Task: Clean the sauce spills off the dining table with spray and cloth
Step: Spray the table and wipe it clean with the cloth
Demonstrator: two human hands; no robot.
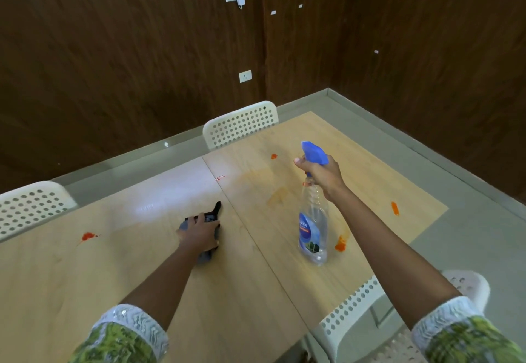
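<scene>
The cloth (pixel 206 237) is lying on the light wooden dining table (pixel 119 271), dark grey and bunched, and my left hand (pixel 200 234) is pressing down on it with the fingers curling over its top, so most of it is hidden; only a dark tip is sticking out at twelve o'clock of my knuckles and a grey fold at six o'clock under my wrist. At three o'clock from the cloth, my right hand (pixel 320 173) is gripping the neck of the spray bottle (pixel 313 220), fingers wrapping round it below the blue trigger head (pixel 313 153); whether a finger is on the trigger itself I cannot tell, since my hand is covering it. The clear bottle is hanging tilted, and I cannot tell whether its base is touching the table. Its label is only partly readable. Sauce spills are showing around me: a red one (pixel 88 236) at nine o'clock of the cloth, an orange one (pixel 340 244) just beside the bottle's base and partly behind it, another (pixel 394 208) at three o'clock of the bottle, a small one (pixel 273 156) at eleven o'clock of my right hand, and a faint smear (pixel 277 196) between my hands. White perforated chairs (pixel 242 125) are standing round the table, their seats cut off or hidden by its edge.
</scene>
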